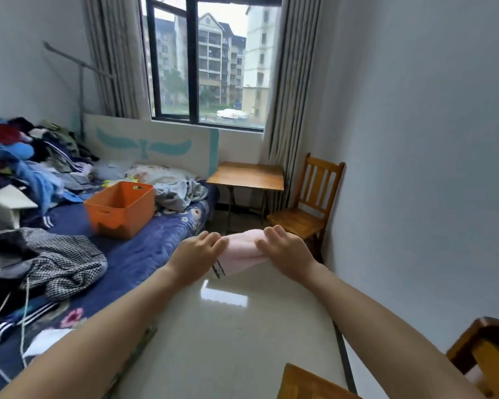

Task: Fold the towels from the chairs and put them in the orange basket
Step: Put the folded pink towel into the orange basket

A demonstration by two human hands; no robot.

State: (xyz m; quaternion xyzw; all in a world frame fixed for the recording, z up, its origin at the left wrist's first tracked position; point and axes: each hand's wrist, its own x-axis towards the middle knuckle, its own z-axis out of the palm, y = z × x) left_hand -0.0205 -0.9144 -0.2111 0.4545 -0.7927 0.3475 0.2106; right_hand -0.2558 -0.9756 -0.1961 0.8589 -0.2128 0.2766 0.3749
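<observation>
- Left hand (198,250) and right hand (283,249) are both out in front, each gripping one end of a pink towel (242,250) bunched between them, in the air over the glossy tiled floor (228,326).
- A dark striped edge of the towel hangs below the left hand.
- Orange basket (121,208) stands on the bed (133,260), on the blue floral sheet, left of the hands.
- Heap of mixed clothes (26,156) covers the bed's far left; a checked garment (61,260) lies nearer.
- Wooden chair (308,211) stands against the right wall, just beyond the towel, beside a small wooden table (247,175) under the window (202,61).
- Part of a second wooden chair (478,349) shows at the lower right.
</observation>
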